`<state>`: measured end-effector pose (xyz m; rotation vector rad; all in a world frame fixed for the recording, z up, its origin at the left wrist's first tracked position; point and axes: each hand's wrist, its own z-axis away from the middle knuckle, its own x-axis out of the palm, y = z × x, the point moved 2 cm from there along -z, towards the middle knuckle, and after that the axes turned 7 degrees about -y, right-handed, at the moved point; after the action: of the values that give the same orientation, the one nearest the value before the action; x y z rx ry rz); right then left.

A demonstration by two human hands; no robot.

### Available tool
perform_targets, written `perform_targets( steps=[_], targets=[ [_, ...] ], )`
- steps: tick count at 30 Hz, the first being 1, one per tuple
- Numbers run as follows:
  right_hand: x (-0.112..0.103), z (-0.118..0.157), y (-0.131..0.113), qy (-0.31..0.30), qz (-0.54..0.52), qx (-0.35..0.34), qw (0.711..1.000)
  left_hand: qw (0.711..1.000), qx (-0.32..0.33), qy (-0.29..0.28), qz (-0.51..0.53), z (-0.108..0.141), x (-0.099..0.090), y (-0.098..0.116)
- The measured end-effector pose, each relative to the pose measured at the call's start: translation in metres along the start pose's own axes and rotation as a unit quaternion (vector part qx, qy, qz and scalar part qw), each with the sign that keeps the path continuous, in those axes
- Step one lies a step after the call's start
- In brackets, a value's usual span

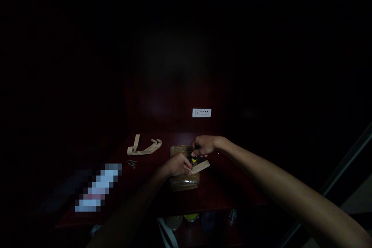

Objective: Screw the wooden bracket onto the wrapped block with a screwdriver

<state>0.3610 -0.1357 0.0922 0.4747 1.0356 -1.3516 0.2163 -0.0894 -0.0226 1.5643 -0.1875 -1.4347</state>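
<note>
My right hand [205, 145] is closed around the black and yellow handle of a screwdriver [194, 159], which points downward. Its tip meets a pale wooden piece [202, 166], close to the fingers of my left hand [177, 164]. Those fingers are pinched on the wooden piece, whose free end sticks out to the right. Under both lies a brown package wrapped in shiny clear tape [184, 183]. A small metal part seems to be at the screwdriver's tip, too small to make out. My left hand covers part of the wood.
Left of the package lie curved pale wooden pieces [145, 151] and several small screws [132, 164] on the dark red table [221, 190]. A blurred-out bright object [99, 188] is at the left. A white socket plate [201, 113] is on the back panel. Items sit beneath the table edge.
</note>
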Motion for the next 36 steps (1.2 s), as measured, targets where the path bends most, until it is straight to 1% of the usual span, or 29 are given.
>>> perform_targets(
  steps=[3,5,8,10,14,19,25,29,33,36],
  targets=[
    [0.002,0.000,0.005,0.005,-0.013,0.025,1.000,1.000,0.003,-0.003,0.004,0.000,0.000,0.000],
    [0.001,0.000,0.006,0.017,0.007,0.041,0.999,1.000,0.001,-0.003,0.005,0.001,0.000,0.001],
    [-0.001,-0.002,0.002,0.039,0.041,0.039,0.998,1.000,-0.003,-0.004,0.005,0.002,-0.001,0.004],
    [-0.001,-0.004,-0.001,0.027,0.032,0.024,0.999,1.000,-0.002,-0.005,0.003,0.002,-0.001,0.006],
    [-0.003,-0.008,-0.004,-0.031,-0.015,0.022,0.999,1.000,-0.004,-0.001,-0.003,0.000,-0.001,0.006],
    [-0.005,-0.009,-0.001,-0.043,-0.014,0.046,0.998,1.000,0.000,0.005,-0.009,-0.003,0.002,0.001],
    [-0.002,-0.010,0.001,-0.015,0.039,0.018,0.999,1.000,0.000,0.003,-0.010,-0.003,0.003,0.000],
    [0.000,-0.005,-0.003,-0.001,0.071,0.025,0.997,1.000,-0.002,0.004,-0.013,-0.002,0.002,0.001],
    [0.001,0.000,-0.010,0.034,0.130,0.017,0.991,1.000,-0.005,0.001,-0.011,-0.001,0.002,0.004],
    [0.001,-0.001,-0.014,0.038,0.150,0.025,0.988,1.000,-0.004,-0.002,-0.007,-0.001,0.001,0.004]
  ],
)
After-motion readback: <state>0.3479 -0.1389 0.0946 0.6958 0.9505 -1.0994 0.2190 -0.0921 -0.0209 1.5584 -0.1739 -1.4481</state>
